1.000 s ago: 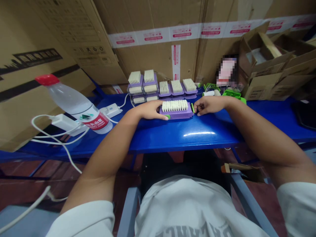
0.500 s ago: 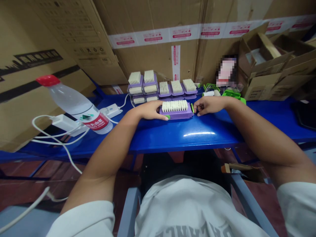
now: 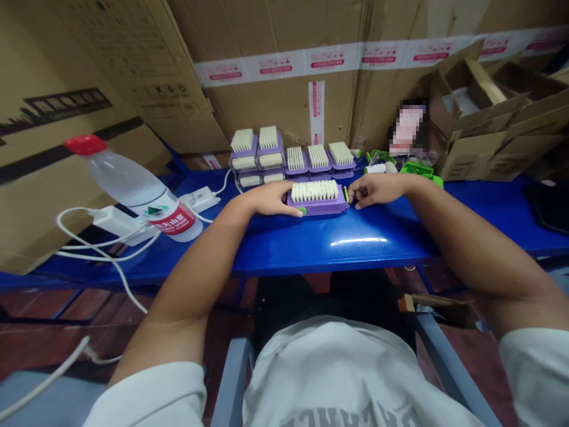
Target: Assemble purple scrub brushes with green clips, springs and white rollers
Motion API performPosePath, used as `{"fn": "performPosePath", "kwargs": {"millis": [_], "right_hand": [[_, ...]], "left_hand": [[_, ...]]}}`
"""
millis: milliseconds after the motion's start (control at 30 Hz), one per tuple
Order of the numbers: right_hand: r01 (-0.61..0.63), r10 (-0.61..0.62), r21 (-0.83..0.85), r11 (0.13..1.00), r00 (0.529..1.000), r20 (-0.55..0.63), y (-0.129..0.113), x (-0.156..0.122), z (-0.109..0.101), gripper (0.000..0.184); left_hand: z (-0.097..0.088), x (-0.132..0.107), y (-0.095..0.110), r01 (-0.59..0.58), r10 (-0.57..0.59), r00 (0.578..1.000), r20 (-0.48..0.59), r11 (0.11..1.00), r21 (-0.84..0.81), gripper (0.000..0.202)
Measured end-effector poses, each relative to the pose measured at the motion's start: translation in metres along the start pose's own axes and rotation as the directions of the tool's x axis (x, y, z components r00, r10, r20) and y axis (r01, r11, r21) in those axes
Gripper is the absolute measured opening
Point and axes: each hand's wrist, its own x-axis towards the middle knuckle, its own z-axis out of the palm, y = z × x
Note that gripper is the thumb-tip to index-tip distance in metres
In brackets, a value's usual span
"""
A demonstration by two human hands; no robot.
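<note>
A purple scrubbing brush (image 3: 315, 198) with white bristles facing up rests on the blue table. My left hand (image 3: 274, 198) is closed around its left end, the thumb along the front side near a green spot. At the brush's right end sits a thin green end piece (image 3: 346, 195). My right hand (image 3: 376, 188) is beside that piece with curled fingers, the fingertips at or touching it; whatever they pinch is hidden. Behind the brush stand several similar purple brushes (image 3: 318, 159) with white bristles, some of them stacked at the left (image 3: 256, 155).
A water bottle (image 3: 137, 190) with a red cap leans over white cables and a power strip (image 3: 200, 199) at left. Green plastic parts (image 3: 418, 168) and a white cylinder (image 3: 376, 169) lie behind my right hand. Cardboard boxes (image 3: 480, 154) line the back of the blue table (image 3: 302, 249).
</note>
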Motion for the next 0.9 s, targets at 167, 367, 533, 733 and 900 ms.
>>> {"fn": "performPosePath", "kwargs": {"millis": [167, 367, 533, 733, 900], "right_hand": [[-0.009, 0.009, -0.005, 1.000, 1.000, 0.001, 0.0007, 0.0002, 0.0001, 0.040], [-0.014, 0.014, -0.005, 1.000, 1.000, -0.007, -0.0026, -0.0006, 0.0002, 0.038], [-0.031, 0.031, -0.016, 0.999, 1.000, -0.007, -0.0033, -0.0006, 0.0006, 0.037], [-0.016, 0.016, 0.000, 1.000, 1.000, -0.002, -0.0023, -0.0001, 0.0015, 0.039], [0.002, -0.002, 0.012, 1.000, 1.000, 0.002, -0.0046, -0.0004, 0.0019, 0.036]], "left_hand": [[-0.0004, 0.0000, 0.0000, 0.000, 0.000, 1.000, 0.003, 1.000, -0.012, 0.097], [0.0002, 0.0004, -0.0010, -0.015, 0.015, 1.000, -0.004, 1.000, -0.006, 0.095], [-0.0005, -0.0006, 0.0012, 0.001, -0.001, 1.000, -0.001, 0.999, 0.036, 0.095], [-0.0003, -0.0001, 0.0014, -0.009, 0.009, 1.000, -0.010, 0.999, 0.041, 0.094], [-0.0004, -0.0003, 0.0008, 0.000, 0.000, 1.000, -0.011, 1.000, 0.027, 0.096]]}}
